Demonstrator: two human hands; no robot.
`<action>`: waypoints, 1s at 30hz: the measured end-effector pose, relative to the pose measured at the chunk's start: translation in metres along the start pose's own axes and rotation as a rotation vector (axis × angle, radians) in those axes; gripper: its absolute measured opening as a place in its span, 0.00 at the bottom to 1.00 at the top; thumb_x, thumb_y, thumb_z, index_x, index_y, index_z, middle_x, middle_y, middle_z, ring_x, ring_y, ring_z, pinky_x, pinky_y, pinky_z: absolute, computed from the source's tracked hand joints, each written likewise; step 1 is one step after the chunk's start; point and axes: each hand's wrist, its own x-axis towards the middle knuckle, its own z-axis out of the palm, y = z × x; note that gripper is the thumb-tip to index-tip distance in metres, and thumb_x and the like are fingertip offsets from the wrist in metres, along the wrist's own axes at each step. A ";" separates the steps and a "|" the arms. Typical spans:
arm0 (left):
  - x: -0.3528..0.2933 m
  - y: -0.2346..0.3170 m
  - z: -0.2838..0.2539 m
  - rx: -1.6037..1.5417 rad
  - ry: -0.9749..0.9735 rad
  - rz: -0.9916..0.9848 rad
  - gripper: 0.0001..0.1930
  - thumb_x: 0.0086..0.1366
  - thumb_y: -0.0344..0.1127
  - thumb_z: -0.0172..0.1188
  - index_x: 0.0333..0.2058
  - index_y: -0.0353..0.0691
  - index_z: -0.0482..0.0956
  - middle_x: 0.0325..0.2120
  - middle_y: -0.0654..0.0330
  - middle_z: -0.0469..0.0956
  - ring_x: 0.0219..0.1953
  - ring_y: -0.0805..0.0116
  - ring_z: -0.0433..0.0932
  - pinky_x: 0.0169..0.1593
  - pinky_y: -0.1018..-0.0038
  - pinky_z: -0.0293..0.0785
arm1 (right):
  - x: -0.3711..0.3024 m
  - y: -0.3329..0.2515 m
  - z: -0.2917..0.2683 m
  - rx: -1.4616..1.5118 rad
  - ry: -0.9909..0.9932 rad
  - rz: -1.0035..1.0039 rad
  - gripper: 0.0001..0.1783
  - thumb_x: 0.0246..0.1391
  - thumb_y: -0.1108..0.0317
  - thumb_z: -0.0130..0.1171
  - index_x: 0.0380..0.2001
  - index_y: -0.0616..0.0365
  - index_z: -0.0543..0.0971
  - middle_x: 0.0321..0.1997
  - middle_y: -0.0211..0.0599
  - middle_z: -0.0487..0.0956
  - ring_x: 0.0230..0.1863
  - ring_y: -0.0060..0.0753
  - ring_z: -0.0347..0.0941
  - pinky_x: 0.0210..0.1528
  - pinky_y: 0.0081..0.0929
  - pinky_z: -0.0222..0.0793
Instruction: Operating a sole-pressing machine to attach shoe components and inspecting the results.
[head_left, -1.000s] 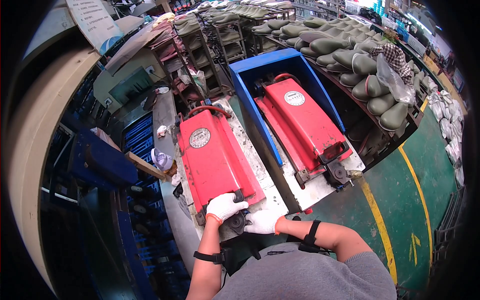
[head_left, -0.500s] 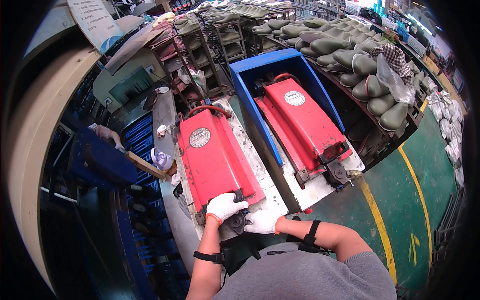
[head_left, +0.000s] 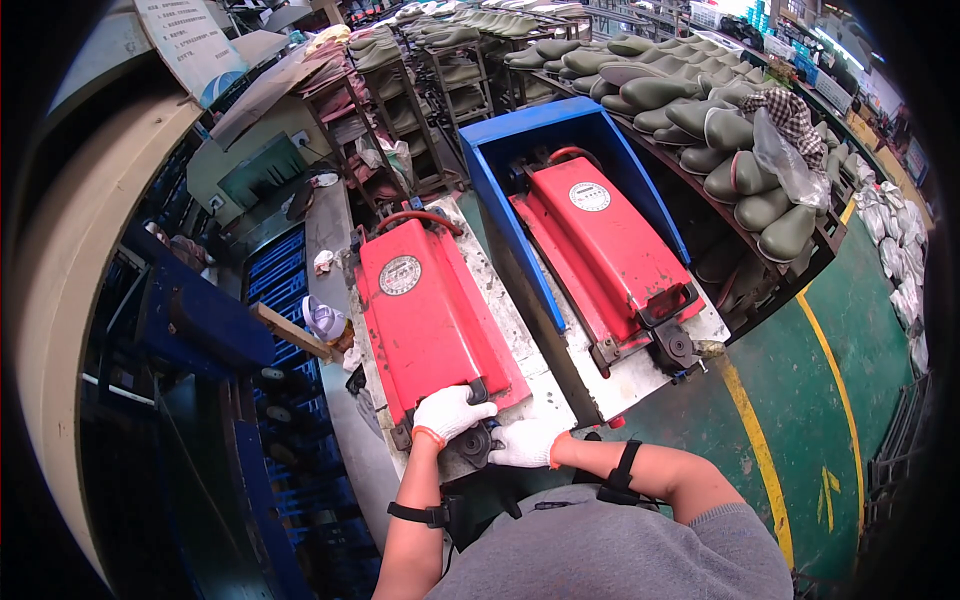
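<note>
Two red metal machine covers lie side by side before me. At the front end of the left red cover [head_left: 420,320], my left hand [head_left: 452,413], in a white glove with an orange cuff, is closed over a black handle [head_left: 477,388]. My right hand [head_left: 525,443], gloved the same way, is at the front edge just beside it. Its fingers close around a small part that they mostly hide. Between and below the hands sits a round black fitting [head_left: 473,444]. The right red cover [head_left: 600,240] stands inside a blue metal hood [head_left: 540,122], its handle untouched.
Olive-green clogs [head_left: 745,175] are heaped on a rack at the right, with a clear plastic bag [head_left: 785,160] on them. Racks of footwear [head_left: 400,105] stand behind. A lilac jug [head_left: 322,318] is at the left. Yellow lines [head_left: 750,430] mark the green floor.
My hands and both machines stay as they were. At the far left, another person's forearm and hand have drawn back from beside the blue machine.
</note>
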 end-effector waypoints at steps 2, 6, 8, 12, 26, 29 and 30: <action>0.002 -0.004 0.004 -0.009 0.083 0.044 0.32 0.57 0.66 0.68 0.34 0.36 0.88 0.26 0.53 0.86 0.34 0.57 0.87 0.42 0.64 0.80 | 0.000 -0.001 0.000 0.003 -0.008 0.006 0.26 0.64 0.43 0.54 0.45 0.56 0.83 0.39 0.58 0.86 0.42 0.62 0.84 0.50 0.53 0.77; 0.003 -0.005 0.006 -0.020 0.081 0.042 0.31 0.57 0.64 0.69 0.34 0.36 0.88 0.26 0.53 0.86 0.33 0.58 0.87 0.41 0.65 0.80 | 0.002 0.004 0.004 0.015 -0.003 -0.001 0.27 0.64 0.42 0.54 0.46 0.56 0.83 0.39 0.58 0.86 0.43 0.61 0.84 0.51 0.53 0.77; 0.001 -0.004 0.003 -0.013 0.081 0.046 0.30 0.57 0.63 0.70 0.35 0.35 0.88 0.25 0.54 0.86 0.31 0.60 0.87 0.40 0.66 0.80 | 0.002 0.003 0.005 0.022 0.002 -0.011 0.28 0.64 0.42 0.54 0.46 0.56 0.83 0.39 0.58 0.86 0.42 0.61 0.84 0.51 0.54 0.77; 0.004 -0.008 0.007 -0.048 0.059 0.041 0.28 0.58 0.60 0.71 0.35 0.35 0.88 0.25 0.55 0.86 0.30 0.62 0.87 0.39 0.68 0.80 | 0.001 0.002 0.005 0.025 0.025 -0.014 0.28 0.64 0.42 0.55 0.47 0.57 0.83 0.39 0.58 0.86 0.43 0.61 0.84 0.51 0.54 0.77; 0.003 -0.004 0.006 -0.018 0.094 0.050 0.31 0.56 0.63 0.69 0.33 0.33 0.86 0.26 0.53 0.86 0.32 0.61 0.87 0.41 0.67 0.80 | 0.001 0.004 0.025 0.152 0.191 0.071 0.30 0.57 0.44 0.63 0.48 0.61 0.81 0.40 0.58 0.85 0.43 0.57 0.84 0.50 0.48 0.77; 0.004 -0.008 0.008 -0.029 0.091 0.057 0.31 0.56 0.63 0.69 0.33 0.33 0.86 0.26 0.53 0.86 0.32 0.61 0.87 0.40 0.67 0.80 | -0.002 -0.003 0.029 0.220 0.176 0.115 0.31 0.57 0.44 0.64 0.48 0.63 0.80 0.40 0.54 0.85 0.43 0.52 0.84 0.48 0.44 0.77; 0.004 -0.009 0.008 -0.037 0.089 0.061 0.31 0.56 0.63 0.69 0.33 0.33 0.86 0.26 0.53 0.86 0.32 0.61 0.87 0.40 0.67 0.80 | -0.004 -0.008 0.031 0.255 0.177 0.140 0.29 0.58 0.46 0.65 0.48 0.63 0.79 0.38 0.50 0.85 0.40 0.47 0.84 0.45 0.41 0.78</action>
